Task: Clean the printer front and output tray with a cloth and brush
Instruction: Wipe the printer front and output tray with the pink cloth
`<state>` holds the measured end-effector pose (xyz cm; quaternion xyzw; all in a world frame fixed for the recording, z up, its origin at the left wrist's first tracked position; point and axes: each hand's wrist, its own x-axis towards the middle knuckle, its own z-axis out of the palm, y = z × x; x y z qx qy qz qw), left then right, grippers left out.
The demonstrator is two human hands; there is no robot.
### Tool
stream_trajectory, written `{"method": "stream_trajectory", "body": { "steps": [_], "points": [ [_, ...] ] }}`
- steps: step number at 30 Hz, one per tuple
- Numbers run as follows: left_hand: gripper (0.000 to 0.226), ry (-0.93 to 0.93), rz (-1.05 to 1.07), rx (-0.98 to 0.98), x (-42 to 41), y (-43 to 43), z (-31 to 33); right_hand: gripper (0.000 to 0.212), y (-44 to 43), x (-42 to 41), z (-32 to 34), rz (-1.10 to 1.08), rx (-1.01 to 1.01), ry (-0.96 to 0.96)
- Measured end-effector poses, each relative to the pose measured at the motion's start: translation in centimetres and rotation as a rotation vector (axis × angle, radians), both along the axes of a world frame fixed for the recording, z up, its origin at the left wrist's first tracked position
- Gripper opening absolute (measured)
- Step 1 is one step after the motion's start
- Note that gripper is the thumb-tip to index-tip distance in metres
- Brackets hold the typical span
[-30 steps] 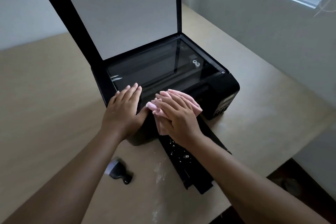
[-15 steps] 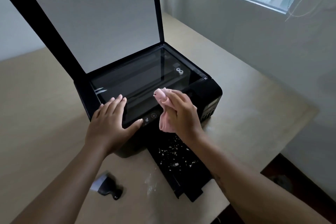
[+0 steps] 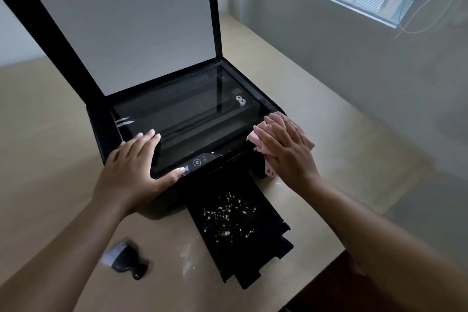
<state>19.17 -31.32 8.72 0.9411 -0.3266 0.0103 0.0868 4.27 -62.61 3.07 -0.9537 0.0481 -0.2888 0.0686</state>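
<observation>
- Black printer [image 3: 174, 119] sits on a tan table [image 3: 50, 134]; scanner lid [image 3: 121, 20] is raised, glass exposed.
- Left hand [image 3: 134, 170] lies flat and open on the near-left top edge, thumb beside the control buttons [image 3: 197, 162]; it holds nothing and looks to be bracing the machine.
- Right hand [image 3: 286, 152] presses a pink cloth [image 3: 255, 138] flat against the printer's near-right front corner, fingers extended over it rather than curled.
- Output tray [image 3: 238, 225] extends toward the viewer, speckled with pale crumbs; not yet cleaned.
- Brush [image 3: 124, 258] lies untouched on the table, near left, with a pale smear just right of it.
- Judgement: wipe step in hand. Keep the palm flat, stroke one way, fold to a clean face, and keep the bracing thumb off the buttons.
</observation>
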Motion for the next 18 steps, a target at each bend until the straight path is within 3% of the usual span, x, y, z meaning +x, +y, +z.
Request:
{"method": "stream_trajectory", "body": {
  "steps": [4, 9, 14, 16, 18],
  "points": [
    [0.105, 0.020, 0.034, -0.007, -0.2, -0.4, 0.3, 0.066, -1.1, -0.7, -1.0, 0.143, -0.204, 0.011],
    [0.101, 0.023, 0.105, -0.015, -0.2, -1.3, 0.3, 0.065, -1.5, 0.9, -2.5, -0.011, -0.117, -0.080],
    [0.094, 0.001, 0.125, -0.009, -0.2, -1.1, 0.2, 0.078, -2.3, -0.8, -5.0, 0.159, -0.205, -0.041],
    [0.094, 0.001, 0.138, -0.001, -0.2, -1.3, 0.2, 0.076, -3.5, -1.5, -4.8, 0.248, -0.240, -0.053],
    [0.094, 0.005, 0.144, 0.004, -0.2, -1.4, 0.2, 0.061, -4.3, -1.5, -4.2, 0.377, -0.273, -0.084]
  ]
}}
